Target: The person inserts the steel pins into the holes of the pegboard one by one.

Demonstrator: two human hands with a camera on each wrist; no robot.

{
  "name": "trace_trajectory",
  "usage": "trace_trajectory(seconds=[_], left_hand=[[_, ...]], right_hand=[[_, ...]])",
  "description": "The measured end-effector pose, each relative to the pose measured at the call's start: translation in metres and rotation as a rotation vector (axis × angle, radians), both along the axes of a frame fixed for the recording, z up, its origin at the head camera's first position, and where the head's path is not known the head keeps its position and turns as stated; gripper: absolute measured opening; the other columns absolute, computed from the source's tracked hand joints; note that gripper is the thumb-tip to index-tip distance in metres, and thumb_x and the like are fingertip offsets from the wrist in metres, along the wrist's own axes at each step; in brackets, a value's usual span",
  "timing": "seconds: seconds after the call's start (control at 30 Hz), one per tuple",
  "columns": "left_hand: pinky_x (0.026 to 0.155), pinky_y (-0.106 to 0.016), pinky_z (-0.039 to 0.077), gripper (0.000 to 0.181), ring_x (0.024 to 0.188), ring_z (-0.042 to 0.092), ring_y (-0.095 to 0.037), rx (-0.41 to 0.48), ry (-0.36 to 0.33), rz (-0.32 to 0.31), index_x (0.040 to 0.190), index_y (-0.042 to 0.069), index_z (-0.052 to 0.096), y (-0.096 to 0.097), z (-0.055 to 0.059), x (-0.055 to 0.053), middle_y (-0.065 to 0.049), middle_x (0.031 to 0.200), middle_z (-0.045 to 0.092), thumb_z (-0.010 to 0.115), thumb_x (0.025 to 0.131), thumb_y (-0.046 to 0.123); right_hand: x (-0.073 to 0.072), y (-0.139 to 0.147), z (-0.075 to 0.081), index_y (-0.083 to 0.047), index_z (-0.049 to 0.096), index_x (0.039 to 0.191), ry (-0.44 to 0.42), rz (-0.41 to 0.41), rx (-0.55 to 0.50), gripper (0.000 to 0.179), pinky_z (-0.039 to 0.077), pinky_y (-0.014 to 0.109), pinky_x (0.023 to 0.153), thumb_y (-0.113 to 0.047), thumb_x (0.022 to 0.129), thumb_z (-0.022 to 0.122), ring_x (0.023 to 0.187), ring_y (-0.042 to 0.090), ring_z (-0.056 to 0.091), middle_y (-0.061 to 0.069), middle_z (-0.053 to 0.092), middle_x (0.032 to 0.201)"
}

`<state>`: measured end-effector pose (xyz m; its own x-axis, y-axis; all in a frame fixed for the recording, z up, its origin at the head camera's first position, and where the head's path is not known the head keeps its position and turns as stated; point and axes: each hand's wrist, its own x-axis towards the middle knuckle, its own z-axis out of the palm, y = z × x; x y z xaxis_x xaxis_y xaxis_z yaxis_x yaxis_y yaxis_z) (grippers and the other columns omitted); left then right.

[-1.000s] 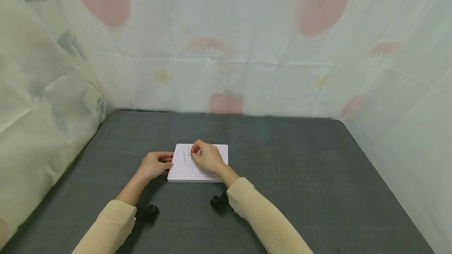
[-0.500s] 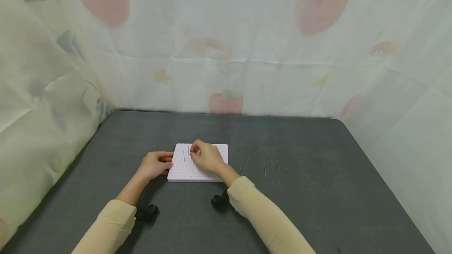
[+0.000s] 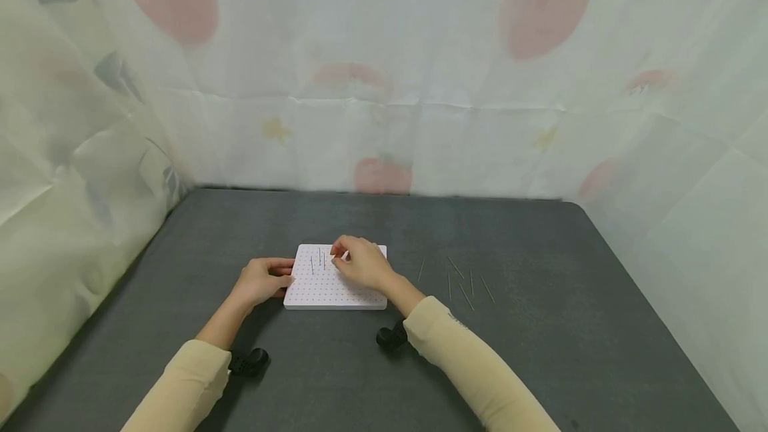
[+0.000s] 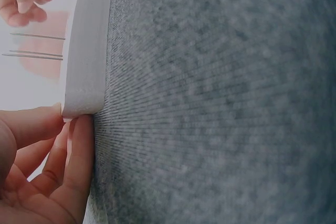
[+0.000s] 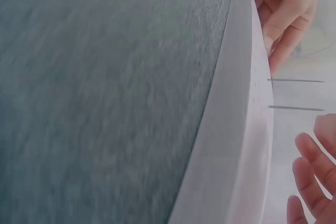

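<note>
A white pegboard (image 3: 330,293) with a grid of small holes lies flat on the table. Three thin metal pins (image 3: 312,265) stand upright in its far left part; they also show as pins (image 4: 37,36) in the left wrist view. My left hand (image 3: 259,281) grips the board's left edge, thumb at the upper rim and fingers (image 4: 79,153) at the side. Over the board, just right of the pins, hovers my right hand (image 3: 363,265). Its fingers (image 5: 314,161) are loosely bent and apart, with nothing seen between them.
Several loose pins (image 3: 466,297) lie scattered on the dark grey table (image 3: 540,352) to the right of the board. Black wrist devices (image 3: 391,337) hang below both forearms. A printed curtain (image 3: 456,145) closes off the back and sides.
My right hand has let go of a pin, which now stands in the board beside the other two, and has moved slightly right. The left hand stays put.
</note>
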<state>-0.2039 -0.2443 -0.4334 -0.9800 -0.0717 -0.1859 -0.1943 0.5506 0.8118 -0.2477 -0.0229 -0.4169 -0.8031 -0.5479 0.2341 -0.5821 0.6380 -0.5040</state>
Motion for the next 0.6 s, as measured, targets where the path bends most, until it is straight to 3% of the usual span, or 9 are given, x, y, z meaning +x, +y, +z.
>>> trace_trajectory(seconds=[0.2,0.6], left_hand=[[0.065,-0.031,0.056,0.041,0.078,0.064,-0.015,0.001,0.002,0.001,0.124,0.0,0.056,0.0,-0.002,0.0,-0.018,0.108,0.062,0.063,0.084,0.006],[0.064,-0.03,0.056,0.041,0.078,0.063,-0.015,-0.012,-0.006,0.011,0.124,0.0,0.056,-0.001,0.0,0.0,-0.018,0.108,0.062,0.062,0.084,0.004]], right_hand=[[0.002,0.016,0.007,-0.014,0.062,0.099,0.022,0.052,-0.028,0.012,0.046,0.019,0.071,-0.019,0.088,0.06,0.083,0.01,0.058,-0.005,0.063,0.093],[0.004,0.047,0.011,-0.012,0.062,0.099,0.079,0.079,-0.034,0.012,0.047,0.023,0.074,-0.018,0.088,0.06,0.087,0.016,0.059,-0.005,0.061,0.093]])
